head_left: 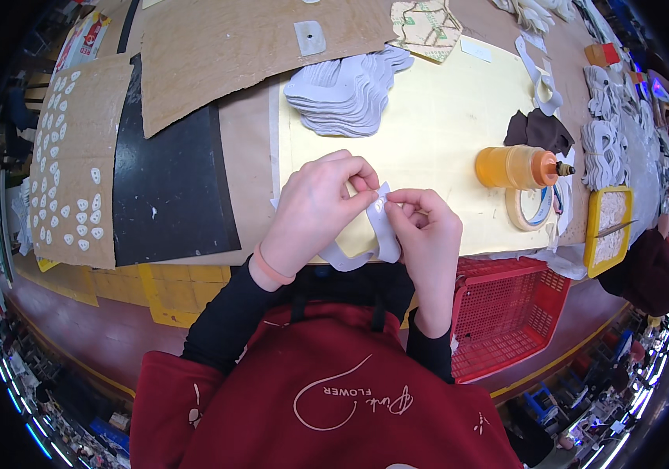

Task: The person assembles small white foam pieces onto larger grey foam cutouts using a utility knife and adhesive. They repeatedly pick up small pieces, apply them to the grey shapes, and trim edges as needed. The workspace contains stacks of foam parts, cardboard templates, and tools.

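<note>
A curved light-grey flat cut piece (381, 236) hangs between my hands above the table's near edge. A small white tab with holes (380, 205) lies on its upper part. My left hand (320, 195) pinches the piece's top edge beside the tab, thumb and forefinger together. From the other side my right hand (430, 225) pinches the same edge, its fingertips close to the left ones. A thick stack of similar grey pieces (340, 95) lies beyond my hands.
At left, brown cardboard (68, 168) carries several small white tabs, next to a black sheet (166, 168). An orange squeeze bottle (510, 167) and tape roll (528, 208) are at right. A yellow tray (608, 228) and red basket (506, 316) lie at lower right.
</note>
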The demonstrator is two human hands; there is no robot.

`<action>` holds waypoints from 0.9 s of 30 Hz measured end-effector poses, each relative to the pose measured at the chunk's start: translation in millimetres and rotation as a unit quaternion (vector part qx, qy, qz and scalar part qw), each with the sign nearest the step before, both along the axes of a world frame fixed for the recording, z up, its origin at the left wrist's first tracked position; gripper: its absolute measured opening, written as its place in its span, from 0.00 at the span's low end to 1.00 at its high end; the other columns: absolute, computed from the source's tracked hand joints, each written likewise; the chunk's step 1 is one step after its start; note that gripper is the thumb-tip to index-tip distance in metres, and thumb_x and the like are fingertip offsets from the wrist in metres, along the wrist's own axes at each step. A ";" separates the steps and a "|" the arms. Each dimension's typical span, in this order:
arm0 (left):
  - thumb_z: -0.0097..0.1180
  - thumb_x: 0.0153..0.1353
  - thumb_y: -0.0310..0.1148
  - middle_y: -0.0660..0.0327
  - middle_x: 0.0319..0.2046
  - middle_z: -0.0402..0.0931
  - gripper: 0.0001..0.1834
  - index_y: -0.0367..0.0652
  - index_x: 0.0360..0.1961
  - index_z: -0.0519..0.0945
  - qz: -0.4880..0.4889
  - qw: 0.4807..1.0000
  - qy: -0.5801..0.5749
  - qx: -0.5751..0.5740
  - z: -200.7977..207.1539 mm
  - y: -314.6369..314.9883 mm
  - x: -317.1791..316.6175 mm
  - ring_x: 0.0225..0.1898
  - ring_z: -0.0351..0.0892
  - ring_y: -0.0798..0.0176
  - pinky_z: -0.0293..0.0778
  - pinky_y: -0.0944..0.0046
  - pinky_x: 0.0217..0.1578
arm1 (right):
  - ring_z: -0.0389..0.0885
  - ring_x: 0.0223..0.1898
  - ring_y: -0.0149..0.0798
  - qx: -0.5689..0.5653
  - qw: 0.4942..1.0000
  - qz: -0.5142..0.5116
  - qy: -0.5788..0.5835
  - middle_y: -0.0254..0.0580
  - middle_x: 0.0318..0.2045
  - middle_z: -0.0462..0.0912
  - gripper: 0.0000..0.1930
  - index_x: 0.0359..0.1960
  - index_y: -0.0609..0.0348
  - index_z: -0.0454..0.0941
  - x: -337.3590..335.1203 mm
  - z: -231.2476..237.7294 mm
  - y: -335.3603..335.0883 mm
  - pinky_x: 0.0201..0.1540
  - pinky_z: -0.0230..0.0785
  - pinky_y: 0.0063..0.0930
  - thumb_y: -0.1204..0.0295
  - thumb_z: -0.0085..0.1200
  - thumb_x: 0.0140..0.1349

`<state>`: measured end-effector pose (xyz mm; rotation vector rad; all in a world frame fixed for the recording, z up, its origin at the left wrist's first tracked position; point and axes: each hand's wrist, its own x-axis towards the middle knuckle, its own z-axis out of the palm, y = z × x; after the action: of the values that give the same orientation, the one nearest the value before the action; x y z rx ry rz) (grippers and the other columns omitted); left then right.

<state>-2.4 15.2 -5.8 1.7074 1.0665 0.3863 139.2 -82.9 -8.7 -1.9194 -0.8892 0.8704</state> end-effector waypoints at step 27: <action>0.67 0.55 0.30 0.60 0.30 0.81 0.06 0.41 0.33 0.85 0.000 1.000 0.009 -0.011 -0.9 1.5 0.4 0.27 0.80 0.62 0.75 0.62 0.32 | 0.78 0.15 0.27 -0.180 0.965 0.078 0.174 0.42 0.19 0.83 0.06 0.30 0.70 0.82 38.4 18.2 39.1 0.19 0.69 0.20 0.77 0.62 0.56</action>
<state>-2.0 16.6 -6.7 1.6945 1.0800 0.3592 177.6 -43.8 9.5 -1.9241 -0.7088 1.4974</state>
